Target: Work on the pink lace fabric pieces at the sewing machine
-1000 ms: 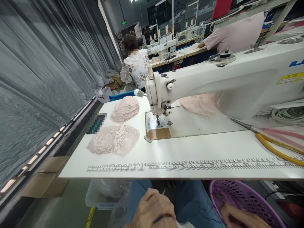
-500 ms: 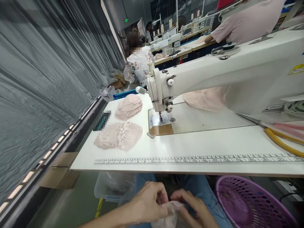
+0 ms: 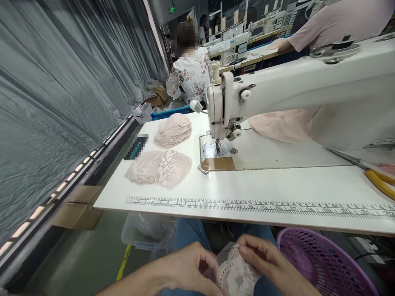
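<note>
Over my lap, below the table's front edge, a pale pink lace piece (image 3: 239, 273) is stretched between both hands. My left hand (image 3: 193, 267) grips its left side, with the fingertips partly hidden behind the thumb. At the upper edge, my right hand (image 3: 262, 257) pinches the scalloped lace border between thumb and finger. On the table lie a flat lace piece (image 3: 159, 167) and, behind it, a stack of similar pink pieces (image 3: 173, 130). The white sewing machine (image 3: 220, 109) stands to their right, its needle over the metal plate.
Yellow-handled scissors (image 3: 378, 181) lie at the table's right. Pink fabric (image 3: 279, 125) rests behind the machine arm. A purple basket (image 3: 324, 263) stands at my right knee, a clear plastic bin (image 3: 145, 232) below the table at left. Co-workers sit farther back.
The lace piece has come up and spread open, showing its scalloped edge. My right hand has moved up and right along its border. The view has shifted slightly.
</note>
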Tool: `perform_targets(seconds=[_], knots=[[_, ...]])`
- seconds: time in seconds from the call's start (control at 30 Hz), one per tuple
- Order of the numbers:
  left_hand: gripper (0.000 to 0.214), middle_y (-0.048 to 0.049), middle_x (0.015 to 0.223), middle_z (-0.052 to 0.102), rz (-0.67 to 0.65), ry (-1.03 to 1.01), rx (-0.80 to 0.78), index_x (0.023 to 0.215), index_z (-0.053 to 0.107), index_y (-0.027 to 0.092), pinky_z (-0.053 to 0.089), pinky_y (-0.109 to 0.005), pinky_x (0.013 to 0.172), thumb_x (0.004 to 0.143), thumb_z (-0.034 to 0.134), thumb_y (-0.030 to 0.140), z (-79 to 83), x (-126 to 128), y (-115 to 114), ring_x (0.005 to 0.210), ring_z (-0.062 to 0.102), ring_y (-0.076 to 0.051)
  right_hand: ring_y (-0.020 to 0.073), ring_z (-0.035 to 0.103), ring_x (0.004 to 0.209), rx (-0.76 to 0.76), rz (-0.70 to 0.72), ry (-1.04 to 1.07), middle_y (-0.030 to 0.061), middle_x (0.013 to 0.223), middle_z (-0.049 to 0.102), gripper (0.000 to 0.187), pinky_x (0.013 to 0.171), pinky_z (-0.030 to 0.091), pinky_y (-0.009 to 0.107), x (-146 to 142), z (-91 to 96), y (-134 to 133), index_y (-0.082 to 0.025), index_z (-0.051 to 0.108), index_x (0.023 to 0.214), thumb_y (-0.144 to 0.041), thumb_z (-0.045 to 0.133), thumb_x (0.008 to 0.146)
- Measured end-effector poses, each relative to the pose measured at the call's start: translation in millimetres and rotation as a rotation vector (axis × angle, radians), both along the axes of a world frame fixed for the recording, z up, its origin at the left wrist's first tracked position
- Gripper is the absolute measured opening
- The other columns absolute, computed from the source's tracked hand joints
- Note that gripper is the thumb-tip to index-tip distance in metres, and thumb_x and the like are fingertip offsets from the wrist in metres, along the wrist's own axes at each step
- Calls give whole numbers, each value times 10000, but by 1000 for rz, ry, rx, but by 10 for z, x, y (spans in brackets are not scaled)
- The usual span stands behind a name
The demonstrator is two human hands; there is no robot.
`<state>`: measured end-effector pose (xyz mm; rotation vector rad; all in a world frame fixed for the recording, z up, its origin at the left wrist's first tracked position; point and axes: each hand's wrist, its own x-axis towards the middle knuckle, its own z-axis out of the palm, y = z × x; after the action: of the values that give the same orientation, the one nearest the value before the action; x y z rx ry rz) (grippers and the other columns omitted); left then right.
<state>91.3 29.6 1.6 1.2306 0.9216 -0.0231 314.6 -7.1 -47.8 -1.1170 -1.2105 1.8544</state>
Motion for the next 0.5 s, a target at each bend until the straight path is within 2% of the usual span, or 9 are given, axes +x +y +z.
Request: perform_targets(seconds=[0.13, 0.23, 0.37, 0.5], knots=[[449, 15, 699, 573, -5, -72, 23, 654, 723, 175, 362, -236, 637, 486, 875, 562, 30, -99, -4, 703, 477, -132, 114, 368, 613, -66, -12, 40, -46, 654, 448, 494, 571, 274, 249, -9, 25, 7, -185, 534, 735, -664, 602, 837], [456, 12, 704, 602, 2, -69, -44, 694, 716, 168, 401, -243, 671, 504, 872, 552, 32, -131, -2, 700, 508, -135, 111, 362, 612, -81, -4, 42, -47, 655, 450, 487, 568, 264, 247, -37, 35, 15, -182, 539, 743, -654, 609, 841], [511, 47, 628, 529, 56, -30, -87, 691, 656, 156, 367, -224, 615, 433, 904, 521, 36, -91, 10, 633, 444, -101, 106, 315, 580, -58, 39, -23, -63, 624, 377, 541, 533, 233, 247, -75, 37, 32, -190, 519, 721, -720, 597, 799], [549, 76, 547, 373, 92, -4, -14, 569, 524, 154, 225, -222, 508, 454, 882, 554, 101, 36, 40, 572, 308, -67, 106, 283, 568, 32, 73, -92, -69, 617, 331, 541, 513, 215, 252, -108, 77, 68, -197, 518, 728, -729, 539, 827]])
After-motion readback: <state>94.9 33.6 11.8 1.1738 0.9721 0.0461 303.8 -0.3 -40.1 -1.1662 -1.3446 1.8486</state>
